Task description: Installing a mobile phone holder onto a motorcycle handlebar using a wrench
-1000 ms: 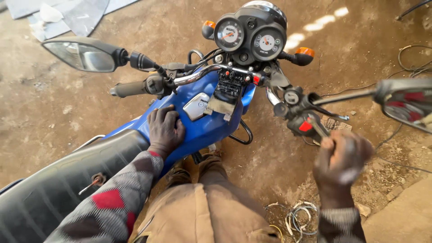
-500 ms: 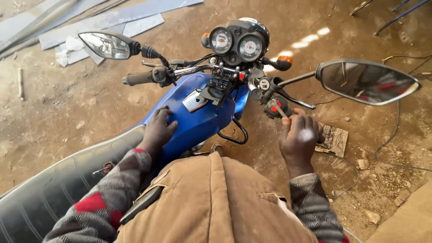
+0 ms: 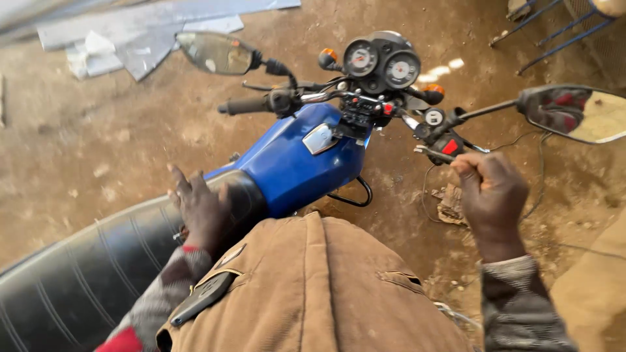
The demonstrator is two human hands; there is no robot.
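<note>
I see the left hand (image 3: 202, 208) lying flat and spread open on the front of the ribbed black vinyl motorcycle seat (image 3: 85, 274), just behind the glossy blue metal fuel tank (image 3: 293, 163); it grips nothing, and seems to rest there to steady the body against the bike. The right hand (image 3: 492, 195) is curled closed around the black rubber right handlebar grip (image 3: 435, 154), beside the red-buttoned switch housing (image 3: 447, 143), probably to keep the front end from swinging. The twin round instrument dials (image 3: 381, 64) sit above the bars, with oval mirrors out on both stalks over the bare dirt floor (image 3: 98, 143).

Against half a second ago, the left hand has slid back off the blue tank onto the seat and opened its fingers, while the right hand keeps to the same grip, now seen more from behind.
</note>
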